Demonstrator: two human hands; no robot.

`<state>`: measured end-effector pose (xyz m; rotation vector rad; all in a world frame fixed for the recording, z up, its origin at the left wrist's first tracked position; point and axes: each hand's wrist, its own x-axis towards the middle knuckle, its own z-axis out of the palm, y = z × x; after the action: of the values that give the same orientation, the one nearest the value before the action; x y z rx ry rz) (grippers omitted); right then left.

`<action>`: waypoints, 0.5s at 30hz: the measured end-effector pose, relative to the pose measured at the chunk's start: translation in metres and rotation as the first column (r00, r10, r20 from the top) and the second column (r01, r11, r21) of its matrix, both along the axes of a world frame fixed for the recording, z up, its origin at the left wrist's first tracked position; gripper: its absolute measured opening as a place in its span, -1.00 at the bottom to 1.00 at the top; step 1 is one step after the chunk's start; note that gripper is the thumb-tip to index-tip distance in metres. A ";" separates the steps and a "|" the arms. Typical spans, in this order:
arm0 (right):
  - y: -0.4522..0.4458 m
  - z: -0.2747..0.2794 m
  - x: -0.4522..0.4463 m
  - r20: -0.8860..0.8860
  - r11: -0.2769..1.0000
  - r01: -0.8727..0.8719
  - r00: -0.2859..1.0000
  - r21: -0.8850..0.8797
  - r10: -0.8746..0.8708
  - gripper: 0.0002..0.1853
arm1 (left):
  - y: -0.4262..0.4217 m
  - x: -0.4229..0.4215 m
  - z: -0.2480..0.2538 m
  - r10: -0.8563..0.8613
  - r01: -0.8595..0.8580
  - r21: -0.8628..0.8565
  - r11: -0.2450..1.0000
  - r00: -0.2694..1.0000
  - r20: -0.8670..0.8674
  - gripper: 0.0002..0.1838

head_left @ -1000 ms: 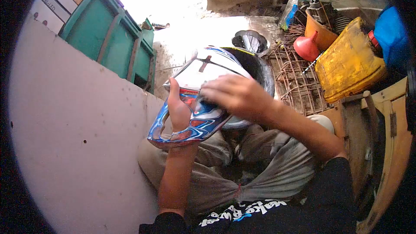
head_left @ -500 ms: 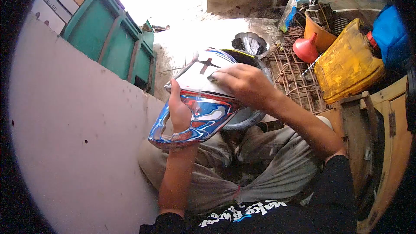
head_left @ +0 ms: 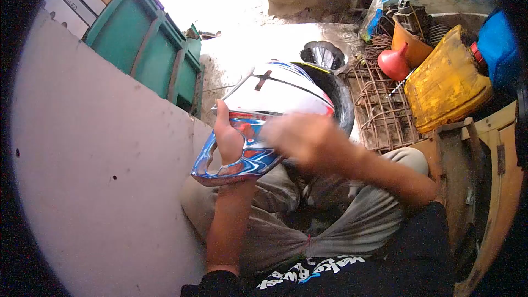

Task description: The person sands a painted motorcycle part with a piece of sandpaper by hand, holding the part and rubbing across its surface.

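Note:
A white helmet-like shell (head_left: 286,92) with blue and red swirls and a dark cross-shaped mark is held over my lap. My left hand (head_left: 228,140) grips its patterned lower part through an opening, thumb pointing up. My right hand (head_left: 308,140), smeared by motion, is at the right side of the patterned part, its fingers bent toward the surface. Whatever those fingers hold is too blurred to make out. Behind the shell is a dark round basin (head_left: 344,102), partly hidden.
Beyond the basin lies a dark scalloped bowl (head_left: 322,55). To the right are a rusty wire grid (head_left: 385,113), a red funnel (head_left: 394,65) and a yellow jerrycan (head_left: 448,85). A pale wall (head_left: 104,159) and green cabinet (head_left: 132,33) stand at left.
My right hand has moved from the white top down to the patterned part of the shell. My left hand keeps its hold. The view has shifted slightly.

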<state>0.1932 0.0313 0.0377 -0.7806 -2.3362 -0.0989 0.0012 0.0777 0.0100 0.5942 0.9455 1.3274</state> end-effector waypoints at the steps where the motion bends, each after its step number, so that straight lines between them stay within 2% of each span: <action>1: 0.017 0.002 0.015 0.037 0.994 0.094 0.995 -0.047 -0.092 -0.69 | 0.003 0.003 -0.003 0.014 -0.014 -0.005 1.000 0.995 0.094 -0.38; 2: 0.022 0.006 0.024 0.090 0.978 0.186 0.980 -0.095 -0.178 -0.69 | 0.003 0.001 -0.003 0.009 -0.008 -0.011 1.000 0.996 0.094 -0.37; 5: -0.010 -0.006 -0.009 0.004 0.997 -0.054 0.999 0.050 0.054 -0.70 | 0.003 0.007 0.004 0.051 -0.051 -0.002 0.999 0.995 0.087 -0.37; 7: -0.025 0.006 -0.022 -0.052 0.957 -0.241 0.966 0.163 0.252 -0.73 | 0.005 0.007 0.002 0.050 -0.050 0.044 0.998 0.999 0.022 -0.37; 9: 0.006 -0.004 0.003 0.047 0.997 -0.044 0.998 0.059 0.041 -0.76 | 0.001 0.006 0.004 0.053 -0.053 0.027 0.998 0.999 0.006 -0.38; 10: 0.027 -0.002 0.021 -0.002 0.998 0.040 0.999 -0.043 -0.040 -0.79 | -0.001 0.009 0.010 0.063 -0.063 0.002 0.998 0.997 0.038 -0.39; 11: 0.042 -0.002 0.039 0.026 0.992 0.098 0.995 -0.081 -0.097 -0.82 | -0.001 0.012 0.014 0.073 -0.071 -0.023 0.997 0.995 0.072 -0.39; 12: 0.057 -0.006 0.058 0.019 0.967 0.124 0.992 -0.221 -0.123 -0.83 | 0.001 0.012 0.014 0.086 -0.083 -0.036 0.996 0.991 0.101 -0.40; 13: 0.072 -0.012 0.078 -0.151 0.928 0.083 0.977 -0.364 -0.147 -0.83 | 0.002 0.013 0.013 0.101 -0.095 -0.050 0.994 0.986 0.130 -0.40; 15: 0.088 -0.031 0.112 0.007 0.752 0.401 0.885 -0.523 -0.466 -0.78 | -0.002 0.019 0.023 0.121 -0.112 -0.066 0.992 0.979 0.161 -0.41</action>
<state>0.3056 0.1195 0.0072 -1.5484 -2.0271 0.3835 0.0207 0.0756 0.0331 0.3835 0.8895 1.4264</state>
